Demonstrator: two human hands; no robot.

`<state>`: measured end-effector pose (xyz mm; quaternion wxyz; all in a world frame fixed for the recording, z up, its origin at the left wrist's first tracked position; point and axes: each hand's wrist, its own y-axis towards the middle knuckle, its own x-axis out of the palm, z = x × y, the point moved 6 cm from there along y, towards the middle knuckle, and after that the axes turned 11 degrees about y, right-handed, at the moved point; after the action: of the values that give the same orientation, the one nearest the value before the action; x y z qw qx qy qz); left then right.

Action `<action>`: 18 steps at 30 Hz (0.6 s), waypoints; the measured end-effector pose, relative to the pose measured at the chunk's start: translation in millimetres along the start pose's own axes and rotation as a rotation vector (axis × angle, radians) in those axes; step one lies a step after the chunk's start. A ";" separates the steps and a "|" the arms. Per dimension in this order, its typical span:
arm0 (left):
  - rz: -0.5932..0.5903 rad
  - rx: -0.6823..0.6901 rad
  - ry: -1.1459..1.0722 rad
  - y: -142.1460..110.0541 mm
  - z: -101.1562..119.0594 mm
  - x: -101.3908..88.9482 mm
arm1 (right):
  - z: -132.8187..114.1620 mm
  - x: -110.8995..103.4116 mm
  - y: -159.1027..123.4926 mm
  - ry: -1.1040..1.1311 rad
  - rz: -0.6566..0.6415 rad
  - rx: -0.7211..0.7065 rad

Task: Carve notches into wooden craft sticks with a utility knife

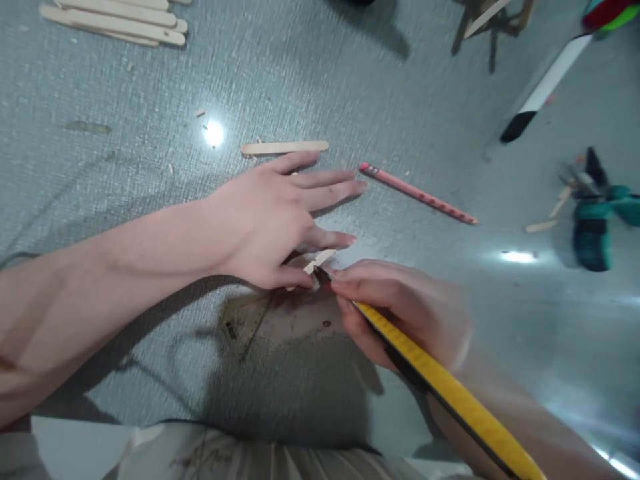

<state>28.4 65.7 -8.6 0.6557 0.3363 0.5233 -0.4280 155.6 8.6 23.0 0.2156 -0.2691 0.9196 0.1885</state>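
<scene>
My left hand (270, 220) lies on the table with its fingers spread. Its thumb and index finger pin a wooden craft stick (323, 257), which is partly hidden beneath them. My right hand (400, 307) is wrapped round a yellow and black utility knife (435, 373), whose blade tip touches the stick between the left thumb and index finger. Above the left fingers lies another craft stick (287, 147). A pink pencil (420, 193) rests beyond the left fingertips. Below the left thumb is a clear set square (243, 322), partly in shadow.
Several craft sticks (120, 19) are piled at the top left. To the right lie teal-handled pliers (593, 227) beside stick scraps, and a white and black tool (550, 83). A small wooden frame (520, 17) stands at the top edge. Wood chips dot the grey table (150, 140).
</scene>
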 end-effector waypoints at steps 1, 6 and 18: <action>0.016 0.001 -0.001 -0.3 -0.2 0.6 | 0.8 -0.3 -0.8 0.008 -0.003 -0.006; 0.072 -0.004 0.000 -1.2 -0.8 3.4 | 7.2 -1.5 -5.5 0.052 0.028 -0.020; 0.031 -0.014 0.052 -0.8 1.0 2.6 | 4.4 -0.6 -0.2 0.041 0.042 -0.051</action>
<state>28.3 64.0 -10.9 0.6506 0.3507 0.5381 -0.4052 157.4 10.7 19.5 0.1858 -0.2588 0.9242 0.2107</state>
